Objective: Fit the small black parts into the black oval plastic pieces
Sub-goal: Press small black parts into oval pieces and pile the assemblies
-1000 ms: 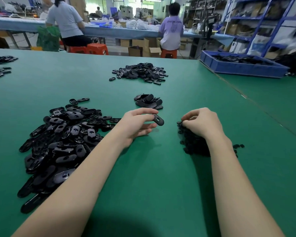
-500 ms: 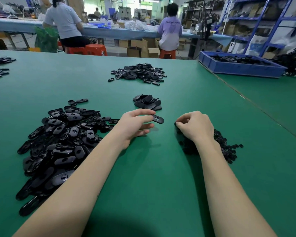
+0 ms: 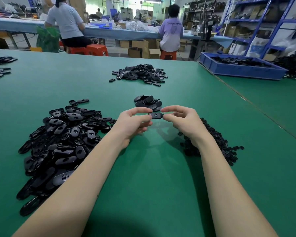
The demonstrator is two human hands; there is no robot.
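Note:
One black oval plastic piece [image 3: 155, 115] hangs a little above the green table, held between both hands. My left hand [image 3: 132, 123] pinches its left end with thumb and fingers. My right hand [image 3: 181, 123] pinches its right end. A large heap of oval pieces [image 3: 61, 139] lies to the left of my left arm. A pile of small black parts [image 3: 217, 142] lies under and right of my right wrist, partly hidden by the arm. I cannot see a small part in my right fingers.
A small stack of oval pieces [image 3: 148, 102] sits just beyond my hands, and a bigger pile [image 3: 140, 74] lies farther back. A blue tray [image 3: 241, 70] with black parts stands at the far right. Two people sit at a bench behind the table [image 3: 143, 168].
My right hand left the pile of small parts and moved left and up to the oval piece. My left hand raised the piece slightly; now both hands hold it.

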